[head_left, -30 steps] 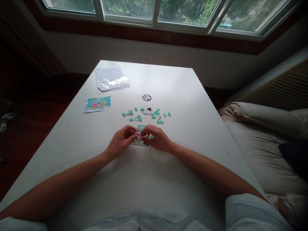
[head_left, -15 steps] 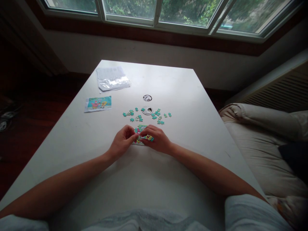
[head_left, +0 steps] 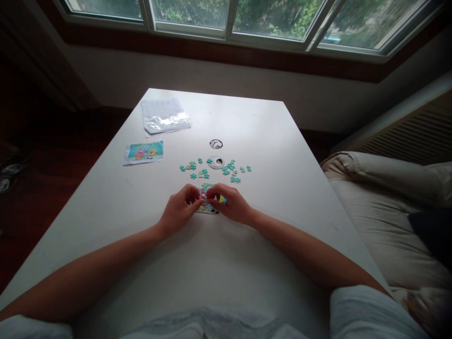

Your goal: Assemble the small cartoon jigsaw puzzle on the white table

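A partly joined jigsaw puzzle (head_left: 211,207), with a pink figure and yellow parts, lies on the white table close in front of me. My left hand (head_left: 182,203) reaches over its left side, thumb and forefinger pinched. From the right comes my right hand (head_left: 228,202), its fingers curled and its thumb and fingertips drawn together above the puzzle. The two sets of fingertips nearly meet at a small puzzle piece, mostly covered by them. Loose green puzzle pieces (head_left: 226,172) are scattered just beyond, several to the left and several to the right.
A picture sheet (head_left: 144,153) with cartoon figures lies at the left of the white table (head_left: 254,132). Behind it are papers in a clear plastic sleeve (head_left: 165,117). Two round fittings (head_left: 216,144) sit mid-table. A beige sofa (head_left: 367,212) stands at the right.
Both hands have shifted slightly over the puzzle, and the right fingers have lifted and curled. More of the puzzle's lower right part shows. The loose pieces stay put.
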Demonstrator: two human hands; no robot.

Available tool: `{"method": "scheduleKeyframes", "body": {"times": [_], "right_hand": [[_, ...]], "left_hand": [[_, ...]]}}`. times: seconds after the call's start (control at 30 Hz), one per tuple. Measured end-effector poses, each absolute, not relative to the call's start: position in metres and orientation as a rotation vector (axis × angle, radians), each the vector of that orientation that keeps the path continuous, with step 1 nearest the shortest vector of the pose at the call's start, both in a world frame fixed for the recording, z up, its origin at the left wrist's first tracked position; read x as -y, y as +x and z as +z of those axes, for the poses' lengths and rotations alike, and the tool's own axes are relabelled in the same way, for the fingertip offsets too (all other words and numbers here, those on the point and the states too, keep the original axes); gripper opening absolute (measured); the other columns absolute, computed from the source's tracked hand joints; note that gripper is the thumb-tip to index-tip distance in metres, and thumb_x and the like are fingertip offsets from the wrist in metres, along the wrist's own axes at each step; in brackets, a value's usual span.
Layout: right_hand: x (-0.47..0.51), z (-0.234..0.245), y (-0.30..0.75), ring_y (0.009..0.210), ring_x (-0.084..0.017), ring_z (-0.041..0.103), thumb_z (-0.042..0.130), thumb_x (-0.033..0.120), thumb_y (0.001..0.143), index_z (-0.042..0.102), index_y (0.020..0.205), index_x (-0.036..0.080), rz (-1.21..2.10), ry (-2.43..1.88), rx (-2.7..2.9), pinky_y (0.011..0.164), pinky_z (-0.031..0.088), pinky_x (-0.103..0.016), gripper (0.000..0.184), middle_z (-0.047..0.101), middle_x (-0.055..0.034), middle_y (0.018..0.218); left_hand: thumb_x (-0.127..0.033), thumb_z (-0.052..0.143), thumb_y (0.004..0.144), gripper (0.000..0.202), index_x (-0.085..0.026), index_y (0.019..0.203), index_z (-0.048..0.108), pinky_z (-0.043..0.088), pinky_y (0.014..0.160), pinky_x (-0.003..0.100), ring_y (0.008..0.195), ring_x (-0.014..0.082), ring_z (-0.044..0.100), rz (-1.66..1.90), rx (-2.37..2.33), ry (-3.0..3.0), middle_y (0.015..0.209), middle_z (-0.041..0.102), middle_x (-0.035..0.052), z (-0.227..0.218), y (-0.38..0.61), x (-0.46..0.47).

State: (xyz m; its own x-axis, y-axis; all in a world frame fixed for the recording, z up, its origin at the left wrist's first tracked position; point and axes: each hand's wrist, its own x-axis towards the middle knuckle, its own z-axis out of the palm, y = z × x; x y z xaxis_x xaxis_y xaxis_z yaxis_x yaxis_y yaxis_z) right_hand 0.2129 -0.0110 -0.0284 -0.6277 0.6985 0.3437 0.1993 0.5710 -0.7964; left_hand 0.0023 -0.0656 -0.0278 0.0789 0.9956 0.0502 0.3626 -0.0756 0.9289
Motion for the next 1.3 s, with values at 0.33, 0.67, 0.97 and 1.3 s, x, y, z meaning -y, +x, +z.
{"method": "scheduleKeyframes", "body": {"times": [0.33, 0.67, 0.97, 1.3], "right_hand": [[-0.001, -0.015, 0.230, 0.068, -0.009, 0.055, 0.062, 0.017, 0.088, 0.071, 0.095, 0.017, 1.084, -0.930, 2.206, 0.065, 0.043, -0.021, 0.012, 0.068, -0.0007, 0.083], [0.002, -0.017, 0.237, 0.062, -0.008, 0.051, 0.062, 0.013, 0.078, 0.064, 0.078, 0.017, 1.112, -1.127, 2.198, 0.060, 0.038, -0.020, 0.005, 0.063, 0.0039, 0.071], [0.004, -0.023, 0.229, 0.068, -0.011, 0.052, 0.064, 0.012, 0.078, 0.065, 0.078, 0.018, 0.954, -1.254, 2.236, 0.065, 0.034, -0.022, 0.006, 0.064, 0.0025, 0.072], [0.007, -0.032, 0.225, 0.079, -0.015, 0.049, 0.069, 0.017, 0.087, 0.059, 0.081, 0.018, 0.631, -1.182, 2.386, 0.073, 0.033, -0.026, 0.011, 0.060, -0.0004, 0.078]], "left_hand": [[-0.025, 0.055, 0.096, 0.008, -0.023, 0.094, 0.063, 0.047, 0.088, 0.036, 0.095, 0.0209, 0.062, 0.778, -1.337, 2.203, 0.098, 0.070, 0.0046, -0.023, -0.003, 0.070], [-0.029, 0.059, 0.094, 0.034, -0.026, 0.128, 0.063, 0.040, 0.109, 0.050, 0.127, 0.0313, 0.053, 0.479, -1.292, 2.604, 0.141, 0.058, 0.0110, -0.032, -0.011, 0.073], [-0.030, 0.057, 0.097, 0.035, -0.027, 0.131, 0.062, 0.043, 0.107, 0.049, 0.126, 0.0288, 0.053, 0.463, -1.299, 2.724, 0.140, 0.057, 0.0110, -0.038, -0.014, 0.071], [-0.029, 0.056, 0.097, 0.036, -0.023, 0.132, 0.062, 0.043, 0.111, 0.051, 0.127, 0.0294, 0.050, 0.480, -1.259, 2.738, 0.139, 0.057, 0.0117, -0.036, -0.013, 0.067]]}}
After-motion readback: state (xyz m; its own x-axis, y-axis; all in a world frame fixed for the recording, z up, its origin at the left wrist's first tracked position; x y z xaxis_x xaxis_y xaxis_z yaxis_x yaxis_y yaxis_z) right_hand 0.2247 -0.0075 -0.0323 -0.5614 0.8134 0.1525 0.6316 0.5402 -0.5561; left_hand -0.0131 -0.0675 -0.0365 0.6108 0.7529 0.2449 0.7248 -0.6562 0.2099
